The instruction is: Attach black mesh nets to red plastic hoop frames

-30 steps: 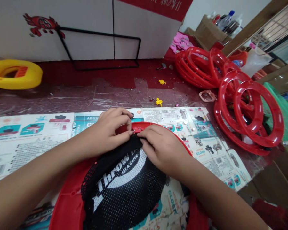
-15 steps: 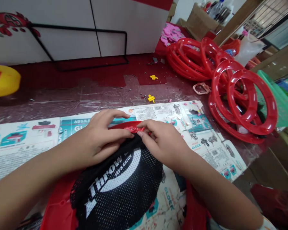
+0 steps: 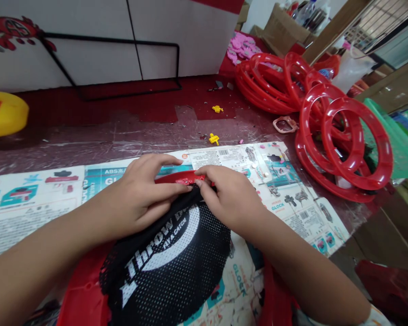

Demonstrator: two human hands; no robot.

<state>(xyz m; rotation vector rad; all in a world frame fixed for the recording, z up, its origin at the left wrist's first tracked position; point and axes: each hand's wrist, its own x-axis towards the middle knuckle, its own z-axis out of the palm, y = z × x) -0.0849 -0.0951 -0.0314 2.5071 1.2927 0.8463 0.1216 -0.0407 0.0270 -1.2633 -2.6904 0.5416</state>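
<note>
white printed cardboard lies under a curved red plastic frame. at the frame's far rim, the right hand pinches black mesh fabric; the left hand, loosely open, touches the fabric's edge.

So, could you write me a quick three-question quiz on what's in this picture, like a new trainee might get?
1. Fill in the smaller print on the black mesh: "FLY & ____".
2. True or false: the left hand and right hand are at opposite ends of the mesh.
3. The pile of red rings lies: a) under the mesh; b) to the person's right, beyond the hands; c) at the person's far left.

Key: 1. CATCH. 2. False; they are close together at its far edge. 3. b.
</note>
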